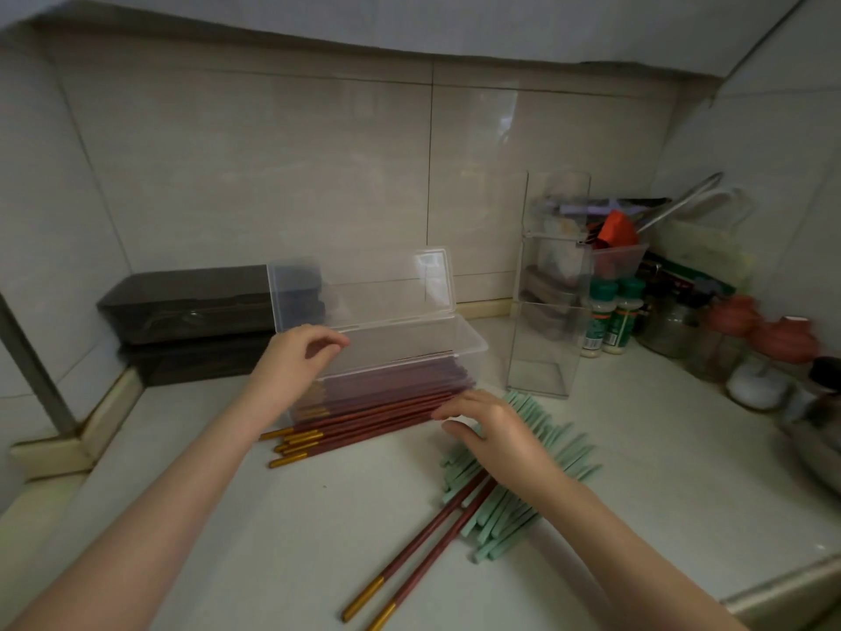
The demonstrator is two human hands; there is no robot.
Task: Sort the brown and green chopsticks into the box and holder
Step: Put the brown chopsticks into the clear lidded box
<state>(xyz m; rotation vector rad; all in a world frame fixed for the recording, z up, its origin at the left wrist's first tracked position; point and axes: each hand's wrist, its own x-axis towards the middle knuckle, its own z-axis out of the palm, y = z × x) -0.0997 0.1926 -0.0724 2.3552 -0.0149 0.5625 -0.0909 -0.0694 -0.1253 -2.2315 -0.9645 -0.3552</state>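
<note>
A clear plastic box (468, 343) with its lid raised stands mid-counter and holds several brown chopsticks (409, 380). My left hand (298, 357) grips the box's left front rim with curled fingers. More brown chopsticks with gold ends (364, 430) lie on the counter against the box's front. My right hand (491, 432) lies flat, its straight fingertips touching their right ends. Under that hand spreads a pile of green chopsticks (569, 453). Two brown chopsticks (423, 544) lie diagonally from beneath the pile toward me. A tall clear holder (541, 366) stands right of the box.
Stacked dark boxes (191, 307) sit at the back left. Spice bottles (610, 321), red-lidded jars (746, 339) and a metal bowl (814, 448) crowd the right side. The counter's edge (773, 589) runs at the lower right.
</note>
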